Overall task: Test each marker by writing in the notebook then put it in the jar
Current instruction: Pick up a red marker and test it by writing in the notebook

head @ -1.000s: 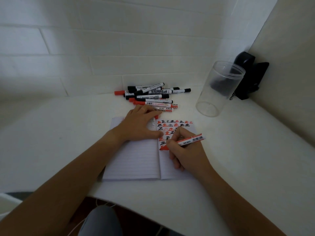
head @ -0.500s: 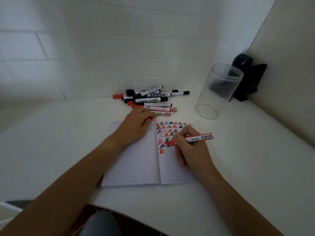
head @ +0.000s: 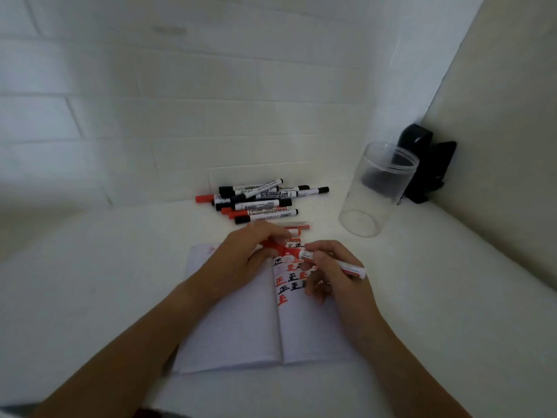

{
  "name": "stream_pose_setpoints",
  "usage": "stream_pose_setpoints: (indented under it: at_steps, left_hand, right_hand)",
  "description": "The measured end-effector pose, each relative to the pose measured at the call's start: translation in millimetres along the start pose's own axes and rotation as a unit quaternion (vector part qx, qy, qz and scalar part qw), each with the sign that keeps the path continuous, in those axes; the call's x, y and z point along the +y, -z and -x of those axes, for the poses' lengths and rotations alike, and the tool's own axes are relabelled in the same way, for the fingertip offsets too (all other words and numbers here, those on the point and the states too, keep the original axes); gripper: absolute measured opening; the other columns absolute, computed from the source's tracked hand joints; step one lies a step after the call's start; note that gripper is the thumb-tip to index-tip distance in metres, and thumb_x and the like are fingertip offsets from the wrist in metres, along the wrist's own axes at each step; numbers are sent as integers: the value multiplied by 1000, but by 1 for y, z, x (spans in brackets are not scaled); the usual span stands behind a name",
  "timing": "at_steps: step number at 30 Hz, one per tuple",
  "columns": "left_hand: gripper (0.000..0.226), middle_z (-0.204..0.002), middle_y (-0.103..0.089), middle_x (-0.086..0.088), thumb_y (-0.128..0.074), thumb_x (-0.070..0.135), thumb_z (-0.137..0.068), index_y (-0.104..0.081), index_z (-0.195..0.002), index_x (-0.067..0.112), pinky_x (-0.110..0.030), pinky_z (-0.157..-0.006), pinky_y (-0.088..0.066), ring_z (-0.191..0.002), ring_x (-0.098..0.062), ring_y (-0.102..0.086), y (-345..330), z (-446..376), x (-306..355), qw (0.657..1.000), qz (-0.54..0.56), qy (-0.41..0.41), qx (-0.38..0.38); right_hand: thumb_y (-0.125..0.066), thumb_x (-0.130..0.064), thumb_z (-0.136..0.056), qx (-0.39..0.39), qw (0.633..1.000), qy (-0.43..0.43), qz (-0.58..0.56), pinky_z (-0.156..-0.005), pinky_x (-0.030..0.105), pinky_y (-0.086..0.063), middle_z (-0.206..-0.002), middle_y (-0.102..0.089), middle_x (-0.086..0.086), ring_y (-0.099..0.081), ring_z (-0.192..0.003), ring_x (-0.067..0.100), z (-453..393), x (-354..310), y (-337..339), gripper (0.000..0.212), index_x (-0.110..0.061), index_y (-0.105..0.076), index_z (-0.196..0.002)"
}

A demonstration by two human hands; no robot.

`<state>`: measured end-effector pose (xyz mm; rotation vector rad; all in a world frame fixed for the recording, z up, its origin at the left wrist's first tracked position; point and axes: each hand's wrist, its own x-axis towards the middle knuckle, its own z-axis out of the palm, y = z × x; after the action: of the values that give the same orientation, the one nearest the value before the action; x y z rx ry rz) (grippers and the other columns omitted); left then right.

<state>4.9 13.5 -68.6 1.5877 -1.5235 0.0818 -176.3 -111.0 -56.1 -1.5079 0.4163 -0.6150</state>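
An open notebook [head: 241,327] lies on the white table, its right page covered with red and black written marks. My right hand [head: 334,273] grips a red marker [head: 349,268] by its white barrel, lifted just above the page. My left hand [head: 241,260] pinches the red cap [head: 277,248] at the marker's tip end. A pile of several red and black markers [head: 259,200] lies behind the notebook. The clear plastic jar [head: 376,191] stands at the back right with no markers in it.
A black clip-like object [head: 428,167] sits in the corner behind the jar. A white tiled wall runs along the back and a beige panel closes the right side. The table's front edge is close to my body.
My right hand lifted the marker off the page and turned it toward my left hand. My left hand left the page and now holds the red cap at the marker's tip.
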Motion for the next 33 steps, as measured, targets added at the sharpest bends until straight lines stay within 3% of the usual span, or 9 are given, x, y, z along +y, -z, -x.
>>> stream_pose_setpoints:
  at_steps: [9, 14, 19, 22, 25, 28, 30, 33]
  left_hand:
    - [43, -110, -66, 7, -63, -1, -92, -59, -125, 26, -27, -86, -53, -104, -6, -62, 0, -3, 3, 1000, 17, 10, -2]
    - [41, -112, -67, 11, -62, 2, -93, -59, -127, 25, -27, -88, -54, -106, -7, -63, -4, -1, 7, 998, 54, 10, -17]
    - [26, -111, -64, 16, -63, 15, -96, -65, -122, 19, -22, -84, -47, -102, -3, -60, -4, -3, 3, 999, 20, -12, -40]
    - [19, -103, -61, 22, -59, 25, -97, -66, -115, 22, -18, -74, -43, -91, -1, -58, -3, -2, 1, 1000, -2, 3, -27]
    - [19, -101, -61, 19, -56, 31, -98, -64, -114, 23, -19, -73, -44, -89, -5, -58, -2, -2, -2, 1000, -17, 14, -10]
    - [20, -102, -63, 11, -57, 30, -98, -63, -115, 22, -30, -76, -50, -91, -10, -60, -4, 0, 0, 999, -2, 37, -34]
    - [27, -103, -63, 11, -62, 36, -96, -63, -118, 22, -26, -77, -49, -92, -8, -60, -6, 0, 2, 997, 5, 34, -65]
    - [24, -96, -58, 12, -66, 36, -93, -66, -113, 23, -14, -75, -39, -89, -4, -55, -8, 0, 0, 996, -17, 23, -82]
  right_hand:
    - [-59, -8, -99, -5, 1000, 18, 1, -46, 27, -39, -76, -66, 15, -57, -56, 27, -3, 1, 0, 6, -6, -64, -96]
    - [-61, -6, -100, -52, 997, 42, 50, -50, 28, -45, -69, -68, 5, -63, -58, 23, -2, 2, -2, 7, -8, -67, -103]
    - [-59, -32, -97, -75, 997, 22, 9, -58, 32, -50, -96, -75, 13, -71, -70, 32, -5, 2, 0, 28, -13, -72, -113]
    - [-55, -40, -98, -17, 999, -5, -27, -60, 34, -51, -97, -76, 12, -67, -71, 29, -7, 0, 4, 34, -15, -75, -107]
    - [-65, -20, -99, 34, 991, 63, 111, -59, 37, -54, -81, -72, 4, -65, -66, 23, -11, 2, 18, 9, -19, -73, -96]
    - [-70, -19, -96, -19, 943, 145, 298, -62, 27, -53, -76, -68, -14, -64, -69, 9, -12, 9, 20, 6, -25, -70, -96]
    - [-70, -19, -95, -61, 908, 198, 364, -66, 12, -44, -81, -65, -21, -62, -75, 1, -12, 16, 13, 8, -23, -70, -102]
    - [-60, -23, -99, -82, 889, 211, 398, -70, 11, -39, -90, -64, -14, -58, -79, 1, -15, 25, 4, 12, -18, -65, -109]
